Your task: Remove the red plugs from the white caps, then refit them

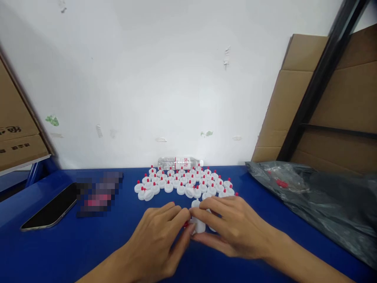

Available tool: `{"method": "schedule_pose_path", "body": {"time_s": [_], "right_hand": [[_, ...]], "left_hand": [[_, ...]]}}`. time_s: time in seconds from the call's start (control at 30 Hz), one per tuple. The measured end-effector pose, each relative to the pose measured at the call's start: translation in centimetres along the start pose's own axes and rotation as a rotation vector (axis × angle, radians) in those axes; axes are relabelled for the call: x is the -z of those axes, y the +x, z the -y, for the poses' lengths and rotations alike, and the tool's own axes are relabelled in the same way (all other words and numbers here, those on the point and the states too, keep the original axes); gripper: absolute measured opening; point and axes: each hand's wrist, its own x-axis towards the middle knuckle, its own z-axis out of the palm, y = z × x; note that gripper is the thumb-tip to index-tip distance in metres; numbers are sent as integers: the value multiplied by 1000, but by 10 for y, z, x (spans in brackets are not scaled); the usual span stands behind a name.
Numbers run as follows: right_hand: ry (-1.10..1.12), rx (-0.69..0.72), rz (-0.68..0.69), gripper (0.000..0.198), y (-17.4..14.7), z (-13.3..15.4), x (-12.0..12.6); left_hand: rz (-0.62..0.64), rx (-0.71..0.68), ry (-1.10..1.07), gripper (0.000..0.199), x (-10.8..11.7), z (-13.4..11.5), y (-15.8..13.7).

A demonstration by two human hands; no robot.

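Note:
My right hand is closed around a small white plastic bottle, which stands near the front middle of the blue table. Its narrow white nozzle shows bare at the top. Fingers and thumb of my left hand pinch together at the bottle's left side, with a small red cap partly showing between them. Most of that cap is hidden by the fingertips. Another white piece peeks out beneath my right fingers, too covered to make out. Beyond both hands stand several squat white bottles with red caps, grouped closely.
A clear water bottle lies on its side against the wall. To the left, a black phone rests beside a blurred-out item on the blue table. Grey plastic bags cover the right side. Cardboard leans behind them.

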Motion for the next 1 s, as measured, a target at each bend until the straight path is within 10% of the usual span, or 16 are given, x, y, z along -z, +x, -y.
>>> {"method": "schedule_pose_path", "body": {"time_s": [0.2,0.5,0.73,1.0], "right_hand": [[78,6,-70,26,1,2,-4],[-191,30,-207,27,-6,-17,6],[-206,-296,-218,9,-14,-59,14],[-96,-284,-219,26,-26,-48,6]], "left_hand": [[101,80,-254,25,4,2,4],[126,581,-1031,48,6,19,13],[25,665,-475,46,6,57,14],[153,649,-207,52,-8,70,9]]}}
